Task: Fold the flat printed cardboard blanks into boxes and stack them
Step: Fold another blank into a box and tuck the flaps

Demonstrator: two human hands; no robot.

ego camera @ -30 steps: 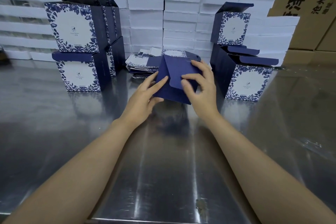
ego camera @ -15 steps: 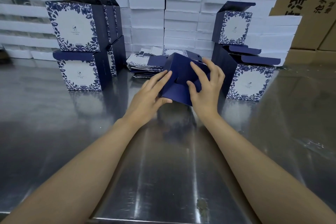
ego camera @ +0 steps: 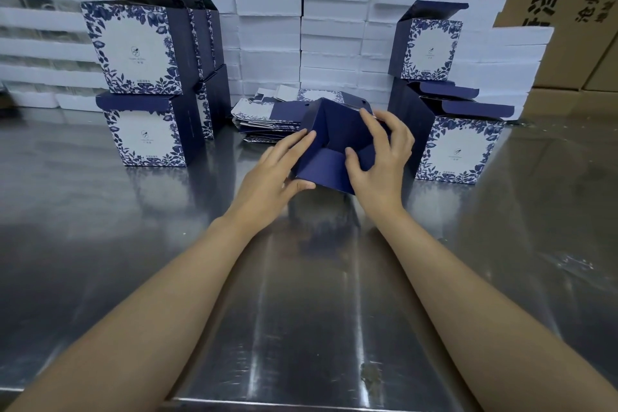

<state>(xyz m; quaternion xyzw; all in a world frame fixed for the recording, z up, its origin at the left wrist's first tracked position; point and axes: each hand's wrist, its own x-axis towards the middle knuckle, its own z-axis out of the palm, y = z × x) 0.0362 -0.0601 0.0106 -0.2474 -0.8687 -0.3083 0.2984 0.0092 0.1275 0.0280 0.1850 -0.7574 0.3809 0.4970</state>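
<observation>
A half-formed navy box is tilted just above the steel table, its bottom flaps facing me. My left hand holds its left side, fingers along the wall and thumb under the lower edge. My right hand grips the right side, thumb pressing on the flaps and fingers curled over the top edge. Behind it lies a pile of flat printed blanks. Folded blue-and-white floral boxes stand stacked at the left and at the right.
Rows of stacked white boxes fill the back of the table. Brown cartons with black print stand at the far right. The table's front edge runs along the bottom of the view.
The bottom flaps have been folded further inward. My right thumb has moved onto the flaps and my fingers have curled over the top edge. The box has tilted slightly.
</observation>
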